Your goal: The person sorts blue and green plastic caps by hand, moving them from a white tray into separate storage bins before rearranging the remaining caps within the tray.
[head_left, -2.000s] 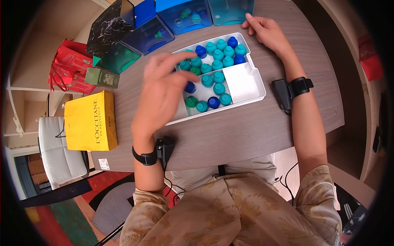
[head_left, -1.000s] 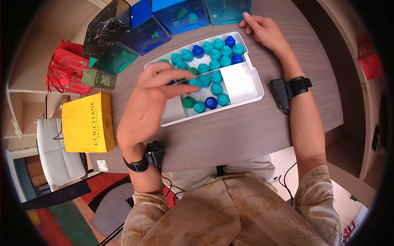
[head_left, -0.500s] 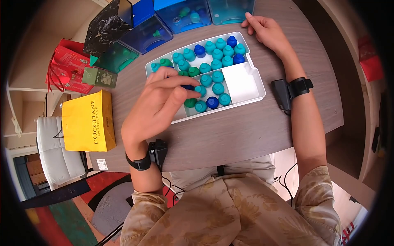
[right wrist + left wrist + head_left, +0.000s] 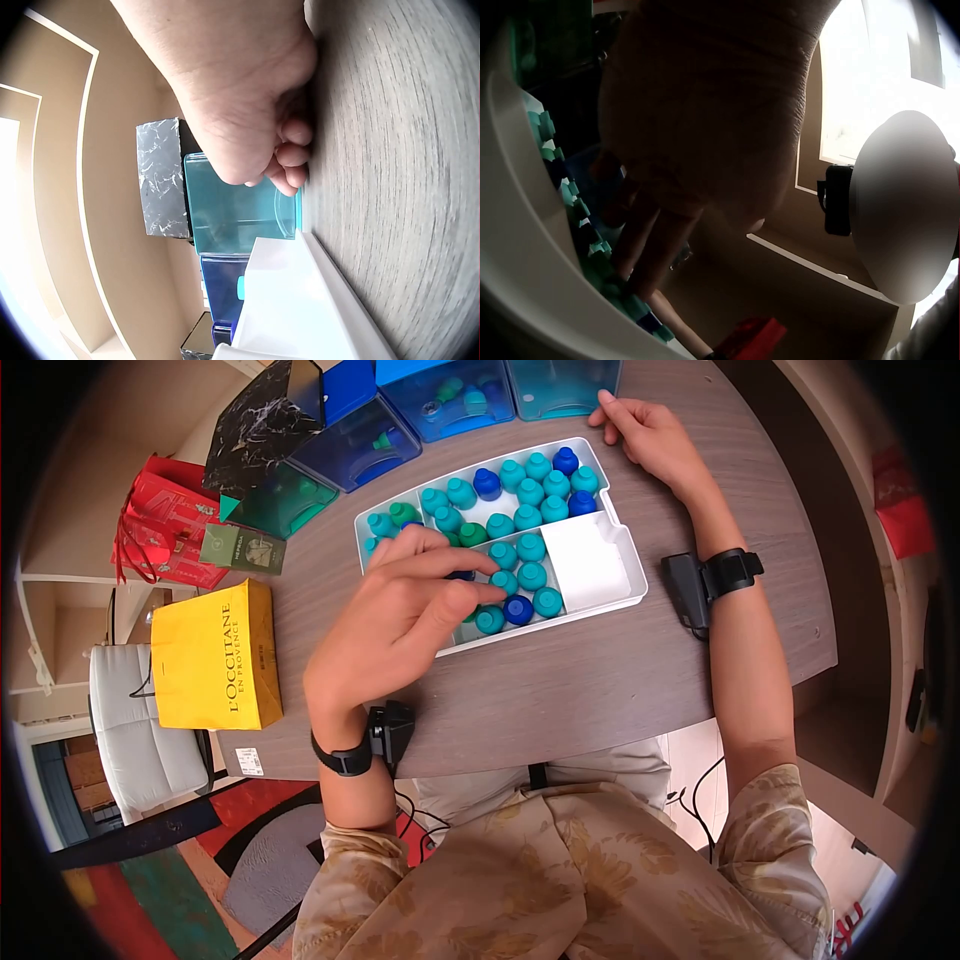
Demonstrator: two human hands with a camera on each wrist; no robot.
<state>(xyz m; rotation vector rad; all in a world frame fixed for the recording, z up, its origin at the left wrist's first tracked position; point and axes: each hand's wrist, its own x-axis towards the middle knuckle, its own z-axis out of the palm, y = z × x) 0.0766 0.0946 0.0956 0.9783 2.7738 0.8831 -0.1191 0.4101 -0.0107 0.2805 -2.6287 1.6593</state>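
A white divided tray [image 4: 603, 600] holds several small bottle-shaped pieces with knobbed tops, in teal, green and dark blue. My left hand [image 4: 385, 615] reaches over its left half. Thumb and forefinger pinch one teal piece [image 4: 502, 582] in the front middle compartment. Beside it stand a dark blue piece [image 4: 518, 609] and another teal piece [image 4: 547, 601]. The left wrist view is dark, with the fingers down among the pieces. My right hand [image 4: 650, 445] rests on the table beyond the tray's right end, fingers loosely curled and holding nothing, close to a clear teal bin [image 4: 562, 390].
Along the back stand a blue bin [image 4: 445, 405] with some pieces inside, a dark blue bin [image 4: 360, 450] and a green bin [image 4: 290, 500]. To the left are a yellow paper bag [image 4: 215, 655], a small green box [image 4: 242, 548] and a red bag [image 4: 165, 510].
My left hand has brought a teal piece rightward and down into the front middle compartment, next to the other teal pieces. My right hand has stayed in place.
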